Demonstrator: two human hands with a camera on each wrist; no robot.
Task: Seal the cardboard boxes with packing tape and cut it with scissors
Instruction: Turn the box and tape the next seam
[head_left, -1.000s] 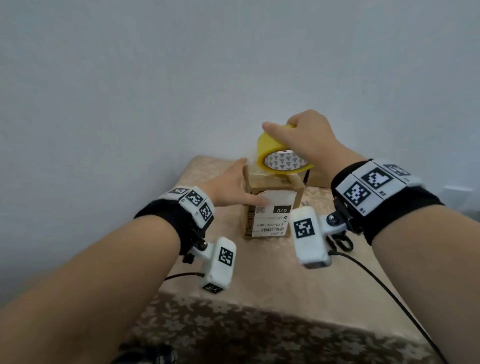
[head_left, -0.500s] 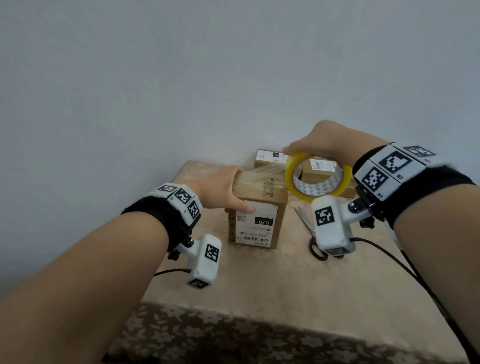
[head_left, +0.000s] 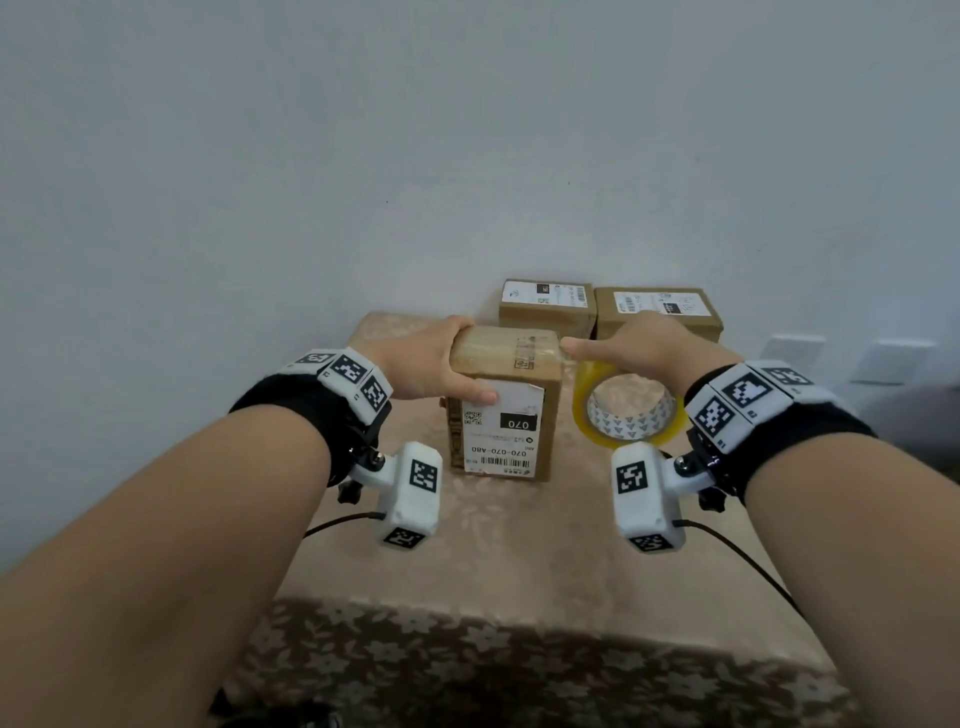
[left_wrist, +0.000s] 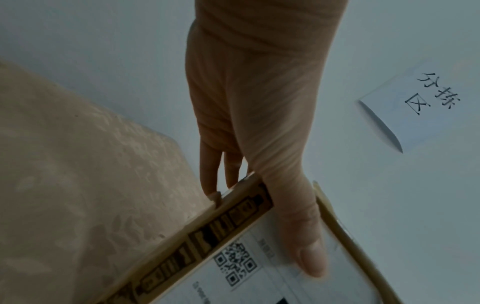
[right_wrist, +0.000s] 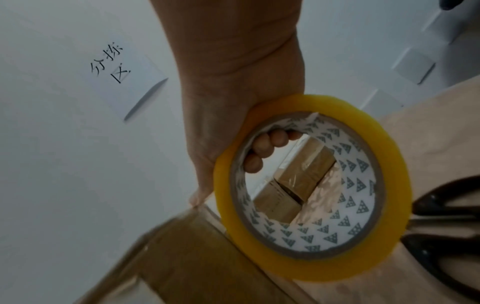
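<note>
A cardboard box (head_left: 506, 410) with a white label stands upright mid-table. My left hand (head_left: 431, 364) grips its upper left edge, thumb on the front label (left_wrist: 309, 257) and fingers behind. My right hand (head_left: 639, 348) holds the yellow tape roll (head_left: 626, 410) just right of the box, fingers (right_wrist: 270, 142) hooked through the core and the thumb tip touching the box's top right corner. Clear tape lies glossy across the box top (right_wrist: 182, 257). Black-handled scissors (right_wrist: 446, 222) lie on the cloth under the right wrist, hidden in the head view.
Two more labelled cardboard boxes (head_left: 545, 306) (head_left: 657, 312) stand against the wall behind. The beige-clothed table (head_left: 519, 561) is small, with its front edge near me. A handwritten paper note (left_wrist: 428, 98) hangs on the wall; wall sockets (head_left: 795, 353) are at the right.
My right hand carried the tape roll from above the box across its top and down to its right side. The left hand kept its hold on the box.
</note>
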